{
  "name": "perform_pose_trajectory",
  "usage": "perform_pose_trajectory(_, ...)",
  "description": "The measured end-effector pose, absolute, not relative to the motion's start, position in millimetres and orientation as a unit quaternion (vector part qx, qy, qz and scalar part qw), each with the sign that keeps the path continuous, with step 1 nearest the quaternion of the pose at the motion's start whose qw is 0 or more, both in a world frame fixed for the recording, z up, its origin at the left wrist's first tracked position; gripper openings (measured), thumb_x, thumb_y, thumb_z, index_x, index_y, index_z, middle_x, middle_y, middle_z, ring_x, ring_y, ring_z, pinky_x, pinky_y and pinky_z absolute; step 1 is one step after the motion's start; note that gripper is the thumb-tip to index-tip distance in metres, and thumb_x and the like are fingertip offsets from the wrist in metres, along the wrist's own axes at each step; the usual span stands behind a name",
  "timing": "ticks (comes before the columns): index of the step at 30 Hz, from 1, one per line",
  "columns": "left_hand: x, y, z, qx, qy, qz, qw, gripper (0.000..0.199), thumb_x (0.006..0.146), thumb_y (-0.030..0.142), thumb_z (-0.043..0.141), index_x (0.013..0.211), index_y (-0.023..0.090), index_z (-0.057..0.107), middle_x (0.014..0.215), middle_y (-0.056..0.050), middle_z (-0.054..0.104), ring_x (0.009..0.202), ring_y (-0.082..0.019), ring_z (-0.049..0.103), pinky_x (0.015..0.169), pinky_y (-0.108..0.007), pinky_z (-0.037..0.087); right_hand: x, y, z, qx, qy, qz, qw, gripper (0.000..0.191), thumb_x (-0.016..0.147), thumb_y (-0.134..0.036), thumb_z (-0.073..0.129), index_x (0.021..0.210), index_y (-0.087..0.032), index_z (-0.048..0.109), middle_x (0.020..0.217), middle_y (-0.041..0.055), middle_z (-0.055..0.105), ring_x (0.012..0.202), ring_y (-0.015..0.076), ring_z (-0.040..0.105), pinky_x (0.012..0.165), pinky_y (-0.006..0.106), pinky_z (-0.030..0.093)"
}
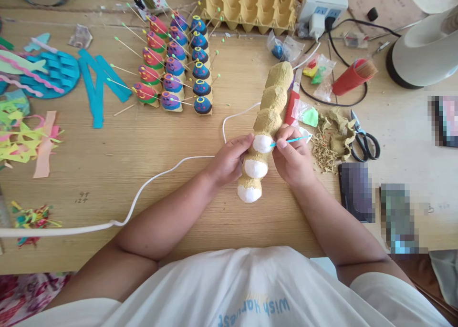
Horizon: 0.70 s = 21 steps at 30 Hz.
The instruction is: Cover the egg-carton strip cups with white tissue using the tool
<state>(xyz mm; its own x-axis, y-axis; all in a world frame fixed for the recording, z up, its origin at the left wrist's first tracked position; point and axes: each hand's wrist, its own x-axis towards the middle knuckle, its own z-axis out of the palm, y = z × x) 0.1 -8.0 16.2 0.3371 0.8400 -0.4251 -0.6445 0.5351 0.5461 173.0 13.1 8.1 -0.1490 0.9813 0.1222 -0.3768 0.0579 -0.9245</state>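
A strip of egg-carton cups (271, 98) is held up in front of me, tilted slightly to the right at its far end. The three cups nearest me have white caps; the farther ones are bare brown pulp. My left hand (229, 161) grips the strip's left side, thumb beside the third white cap (263, 144). In my right hand (294, 158), a thin blue stick (291, 140) is pinched, its left end touching that white cap. A small white lump (305, 134) shows by the stick's right end.
Painted egg-cup caterpillars (174, 67) with pin feelers stand at back left. Right of the strip lie a red-handled cutter (292, 107), carton scraps (338, 134), scissors (364, 143) and a red cup of sticks (348, 77). A white cable (153, 177) crosses the left side.
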Motion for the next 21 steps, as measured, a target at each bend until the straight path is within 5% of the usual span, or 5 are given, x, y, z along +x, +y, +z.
perform_pose_trajectory(21, -0.1, -7.9, 18.3, 0.143, 0.356, 0.457, 0.802, 0.030, 0.108, 0.044, 0.076, 0.092, 0.019, 0.076, 0.077, -0.003, 0.074, 0.065, -0.016, 0.067, 0.061, -0.026, 0.051, 172.5, 11.9, 9.5, -0.346, -0.458, 0.588, 0.570, 0.049, 0.080, -0.058, 0.101, 0.077, -0.026, 0.065, 0.082, -0.0028, 0.046, 0.077, 0.0169, 0.040, 0.075, 0.035, 0.035)
